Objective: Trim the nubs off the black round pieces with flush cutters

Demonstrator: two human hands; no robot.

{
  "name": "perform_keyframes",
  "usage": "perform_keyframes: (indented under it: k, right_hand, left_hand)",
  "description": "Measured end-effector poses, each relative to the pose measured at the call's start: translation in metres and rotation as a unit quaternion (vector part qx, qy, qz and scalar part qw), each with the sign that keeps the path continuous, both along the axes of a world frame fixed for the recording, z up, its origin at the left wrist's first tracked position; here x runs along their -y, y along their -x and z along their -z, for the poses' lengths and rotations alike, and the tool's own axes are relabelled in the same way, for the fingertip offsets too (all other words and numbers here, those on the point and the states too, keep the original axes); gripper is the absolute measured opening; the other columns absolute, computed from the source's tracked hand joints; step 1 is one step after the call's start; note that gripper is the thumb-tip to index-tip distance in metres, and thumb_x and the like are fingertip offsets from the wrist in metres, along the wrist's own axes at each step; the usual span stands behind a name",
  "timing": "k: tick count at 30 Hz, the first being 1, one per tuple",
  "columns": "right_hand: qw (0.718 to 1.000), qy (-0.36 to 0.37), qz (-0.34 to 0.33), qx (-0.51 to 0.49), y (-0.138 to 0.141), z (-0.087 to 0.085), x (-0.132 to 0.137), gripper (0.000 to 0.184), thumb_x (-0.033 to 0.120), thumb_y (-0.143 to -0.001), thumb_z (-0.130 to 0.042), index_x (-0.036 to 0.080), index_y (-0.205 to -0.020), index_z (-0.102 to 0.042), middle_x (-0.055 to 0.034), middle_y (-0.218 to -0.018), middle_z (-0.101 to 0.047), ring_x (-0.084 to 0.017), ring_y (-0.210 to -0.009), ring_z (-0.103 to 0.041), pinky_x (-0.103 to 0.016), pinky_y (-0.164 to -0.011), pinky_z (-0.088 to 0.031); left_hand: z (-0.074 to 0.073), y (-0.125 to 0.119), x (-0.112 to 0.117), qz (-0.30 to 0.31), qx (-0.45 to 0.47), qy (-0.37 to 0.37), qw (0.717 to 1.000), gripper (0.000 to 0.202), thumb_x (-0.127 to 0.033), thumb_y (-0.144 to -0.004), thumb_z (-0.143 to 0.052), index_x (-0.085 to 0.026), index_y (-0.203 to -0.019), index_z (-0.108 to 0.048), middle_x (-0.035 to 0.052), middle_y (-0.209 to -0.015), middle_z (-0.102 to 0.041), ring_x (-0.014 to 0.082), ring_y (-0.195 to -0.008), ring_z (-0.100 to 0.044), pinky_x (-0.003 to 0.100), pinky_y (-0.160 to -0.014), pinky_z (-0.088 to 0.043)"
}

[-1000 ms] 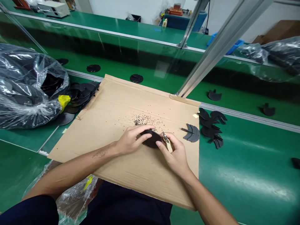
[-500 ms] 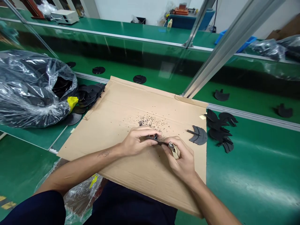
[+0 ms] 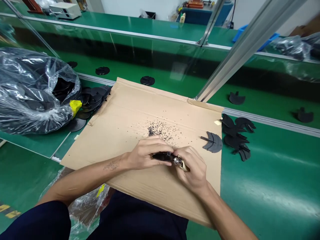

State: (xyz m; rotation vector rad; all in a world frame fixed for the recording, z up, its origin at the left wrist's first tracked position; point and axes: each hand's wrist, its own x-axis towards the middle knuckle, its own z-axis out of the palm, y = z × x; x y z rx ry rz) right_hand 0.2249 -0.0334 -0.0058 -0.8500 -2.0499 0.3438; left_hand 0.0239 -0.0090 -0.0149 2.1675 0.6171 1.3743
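My left hand (image 3: 142,154) is closed around a thin black plastic piece (image 3: 161,156), holding it over the cardboard sheet (image 3: 135,103). My right hand (image 3: 193,168) grips what look like nippers (image 3: 184,166), with a shiny metal head and cream handles. The metal head meets the right end of the black piece; my fingers hide the exact contact. Just beyond my hands, many tiny black scraps (image 3: 160,130) lie scattered on the cardboard. To the right, a rounded black plastic piece with a narrow stem (image 3: 213,142) rests near the cardboard's edge.
A clear plastic bag (image 3: 32,100) of black pieces stands at the left, with a loose pile (image 3: 93,100) beside it. More black pieces (image 3: 236,135) are heaped right of the cardboard. A metal post (image 3: 225,60) rises behind it, and several black discs lie on the green surface beyond.
The black piece has been turned so that more of its flat face shows. My right hand has shifted slightly left, closer to my left hand. The view has moved a little.
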Motion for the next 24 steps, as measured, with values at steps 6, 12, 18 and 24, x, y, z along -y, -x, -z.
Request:
perform_keyframes:
  k: [6, 12, 18, 24]
  right_hand:
    - [1.0, 0.013, -0.006, -0.009, 0.0012, -0.0005, 0.001, 0.026, 0.004, -0.087, -0.06, 0.023, -0.105, -0.061, -0.0046, -0.081, -0.068, -0.02, -0.07, -0.065, -0.034, -0.06, -0.051]
    - [0.999, 0.037, -0.019, -0.023, 0.0012, -0.0011, 0.0026, 0.027, 0.005, -0.086, -0.061, 0.024, -0.106, -0.063, -0.005, -0.084, -0.071, -0.02, -0.072, -0.067, -0.034, -0.063, -0.054]
    - [0.998, 0.049, -0.016, -0.037, 0.0017, -0.0001, 0.0028, 0.025, 0.005, -0.087, -0.064, 0.023, -0.104, -0.062, -0.0053, -0.085, -0.07, -0.019, -0.07, -0.066, -0.033, -0.059, -0.053]
    - [0.998, 0.049, -0.01, -0.046, 0.0018, 0.0008, 0.0025, 0.025, 0.005, -0.087, -0.064, 0.023, -0.104, -0.06, -0.0052, -0.084, -0.069, -0.019, -0.072, -0.066, -0.032, -0.06, -0.054]
  left_hand:
    - [-0.0016, 0.0022, 0.0016, -0.003, -0.017, -0.008, 1.0, 0.022, -0.021, -0.095, -0.064, -0.02, -0.117, -0.069, 0.0066, -0.099, -0.079, 0.0157, -0.089, -0.072, 0.032, -0.082, -0.056]
    - [-0.004, 0.0034, 0.0079, -0.015, -0.014, -0.014, 1.0, 0.02, -0.022, -0.093, -0.067, -0.023, -0.112, -0.071, 0.0038, -0.089, -0.078, 0.0151, -0.08, -0.072, 0.03, -0.074, -0.056]
    - [-0.0043, 0.0019, 0.0028, -0.012, -0.01, 0.026, 1.0, 0.016, -0.029, -0.095, -0.066, -0.021, -0.107, -0.072, 0.0056, -0.092, -0.079, 0.0155, -0.082, -0.071, 0.032, -0.078, -0.056]
    - [0.0009, 0.0019, 0.0033, 0.019, 0.023, 0.121, 0.992, 0.027, -0.033, -0.09, -0.073, -0.019, -0.113, -0.069, 0.0071, -0.094, -0.077, 0.0163, -0.087, -0.071, 0.031, -0.08, -0.057]
